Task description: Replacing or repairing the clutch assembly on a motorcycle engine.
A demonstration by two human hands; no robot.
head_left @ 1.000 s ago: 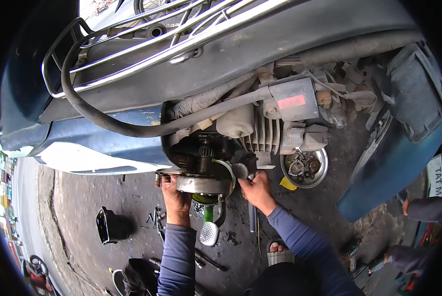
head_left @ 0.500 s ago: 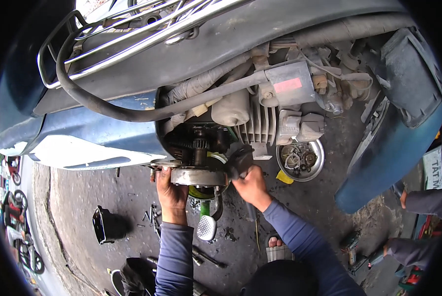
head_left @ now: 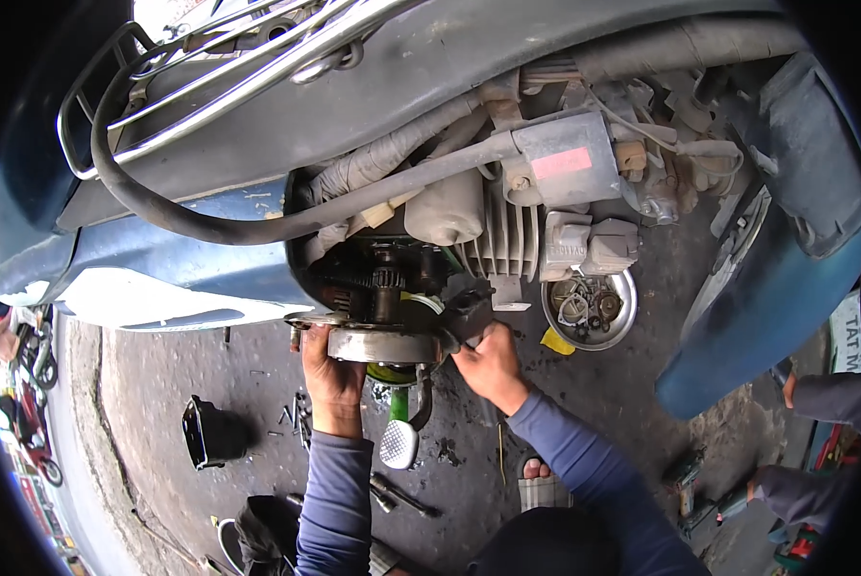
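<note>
In front of the opened engine of a motorbike lying across my view, my two hands are at a metal engine cover (head_left: 384,346) seen edge-on. My left hand (head_left: 332,379) is closed round its left end, thumb up and fingers partly hidden beneath. At its right end, my right hand (head_left: 493,370) grips a dark, uneven edge (head_left: 469,307) that seems part of the same cover. Just behind it, a toothed gear shaft (head_left: 387,283) shows in the dark engine opening. Below the cover hangs a foot pedal (head_left: 399,444) with a pale ribbed pad.
A round metal bowl (head_left: 630,312) of small parts stands right of the engine fins (head_left: 507,235). On the floor lie a black box (head_left: 209,437), loose bolts (head_left: 294,415) and a socket tool (head_left: 401,497). Another person's sleeves (head_left: 829,398) show at the far right.
The view has shifted slightly. The cover stays close to the engine opening in both hands. Its dark right edge, blurred before, looks sharper now.
</note>
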